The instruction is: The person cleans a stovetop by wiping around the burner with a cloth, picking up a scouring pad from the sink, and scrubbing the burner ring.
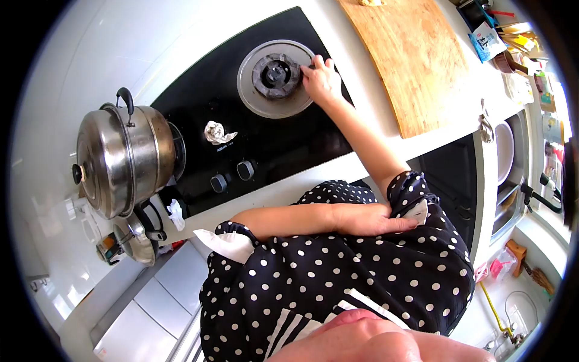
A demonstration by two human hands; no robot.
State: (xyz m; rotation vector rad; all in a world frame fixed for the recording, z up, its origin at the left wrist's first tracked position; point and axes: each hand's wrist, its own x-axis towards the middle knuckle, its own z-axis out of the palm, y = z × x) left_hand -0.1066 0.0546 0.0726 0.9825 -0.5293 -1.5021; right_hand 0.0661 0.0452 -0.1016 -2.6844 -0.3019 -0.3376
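Note:
My right hand [322, 80] reaches over the black glass gas hob [199, 78] to the right edge of the round burner [276, 75]. Its thumb and fingers are closed at the rim of the burner's metal drip plate [256, 99]. Something small and dark shows between them, too small to name. My left hand [377, 219] lies across my body, closed on the rolled polka-dot sleeve [407, 192] of my right arm, thumb on its white cuff. A crumpled whitish wad, cloth or paper [218, 133], rests on the hob between the burner and two control knobs [245, 170].
A large lidded steel pot [123, 160] stands on the left burner. Beside it hang or stand a smaller pan [137, 241] and a white crumpled tissue [176, 214]. A wooden cutting board [416, 66] lies right of the hob. Packets [487, 42] and a sink [512, 181] are farther right.

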